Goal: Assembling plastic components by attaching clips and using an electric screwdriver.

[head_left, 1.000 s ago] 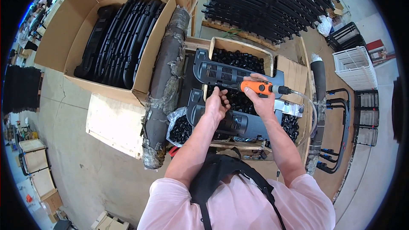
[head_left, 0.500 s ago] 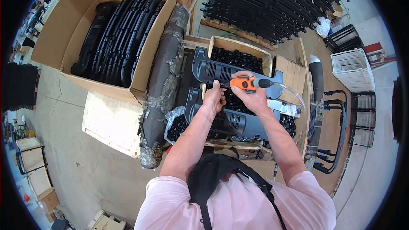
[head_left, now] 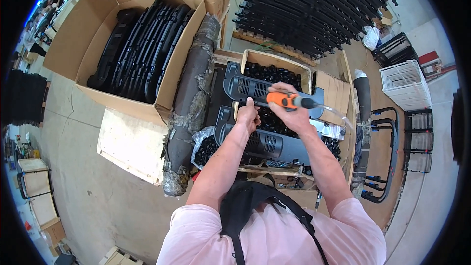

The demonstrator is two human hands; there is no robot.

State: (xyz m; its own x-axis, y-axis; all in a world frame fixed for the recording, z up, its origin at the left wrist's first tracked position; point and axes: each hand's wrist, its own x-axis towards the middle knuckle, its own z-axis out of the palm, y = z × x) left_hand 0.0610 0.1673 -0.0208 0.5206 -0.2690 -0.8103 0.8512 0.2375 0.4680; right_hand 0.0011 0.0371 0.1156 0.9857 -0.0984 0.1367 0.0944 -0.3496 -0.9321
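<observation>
My right hand (head_left: 293,113) is wrapped round an orange air tool (head_left: 282,100), which has a dark hose fitting and a clear hose at its right end. The tool is held just over the near edge of a dark grey plastic panel (head_left: 248,87) with slotted vents. At that same edge is my left hand (head_left: 247,116), its thumb on the panel and its fingers curled underneath. What its fingertips touch is hidden. Closer to me lies a second, similar grey panel (head_left: 274,145), partly under my forearms.
Wooden bins hold many small black parts (head_left: 274,71), and a plastic bag (head_left: 202,142) holds more. A cardboard box (head_left: 64,56) of black curved parts stands at the left, beside a wrapped padded roll (head_left: 189,86). Stacked black bars (head_left: 314,10) lie beyond; a white crate (head_left: 402,81) is right.
The orange tool and my right hand have shifted slightly to the right, and the tool and hose are blurred. My left hand stays at the panel's edge. The whole view has shifted a little.
</observation>
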